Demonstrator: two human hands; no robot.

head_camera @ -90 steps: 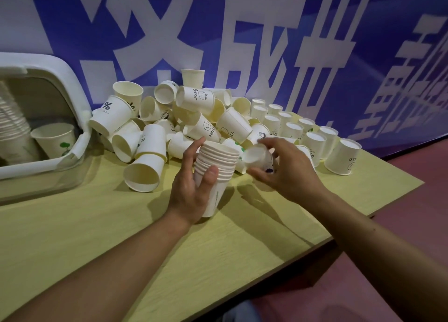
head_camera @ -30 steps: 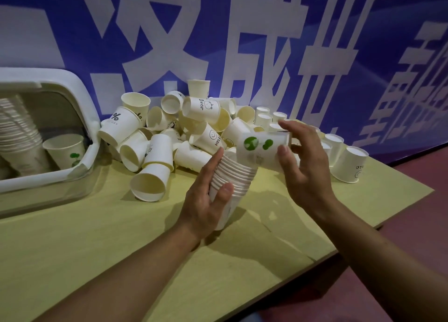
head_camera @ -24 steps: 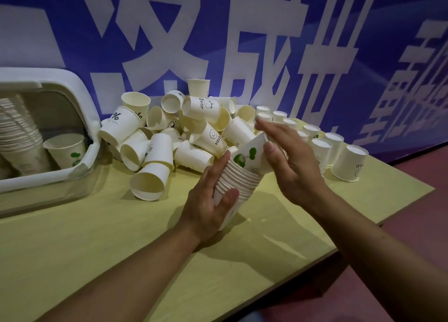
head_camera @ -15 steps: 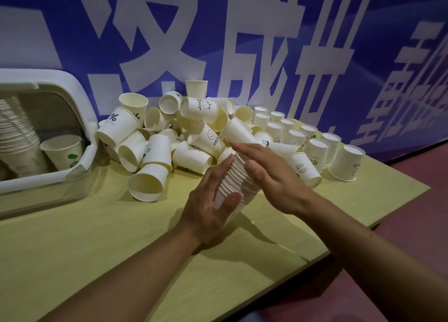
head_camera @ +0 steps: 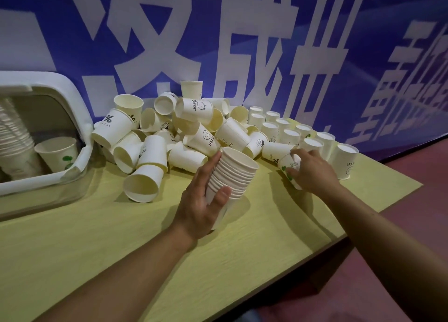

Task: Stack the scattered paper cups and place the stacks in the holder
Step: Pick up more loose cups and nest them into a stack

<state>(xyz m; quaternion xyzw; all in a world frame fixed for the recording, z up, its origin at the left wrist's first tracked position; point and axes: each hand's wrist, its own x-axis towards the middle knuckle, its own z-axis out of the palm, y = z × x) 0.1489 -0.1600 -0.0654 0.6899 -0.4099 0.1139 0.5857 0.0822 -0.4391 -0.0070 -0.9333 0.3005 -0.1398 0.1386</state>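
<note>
I see the pale yellow-green wooden table carrying everything, with a heap of loose white paper cups against its back edge and rows of upside-down cups toward the back right corner. The white plastic holder with a clear tub sits at the left edge; a leaning stack and one upright cup with a green sprout are inside.

My left hand wraps a tilted nested stack of white paper cups near the middle of the table, thumb in front, fingers behind. My right hand closes its fingers on a fallen white cup with green leaf marks by the inverted rows.

Risks, as I judge them: the stack leans right and its base is hidden, so a loose hold could let it slide or fan apart; my right wrist could topple the nearby inverted cups; squeezing could dent the thin rim.

Readable print: "Bear", "HELLO", a "%" mark. The blue banner's large white characters I cannot read.
</note>
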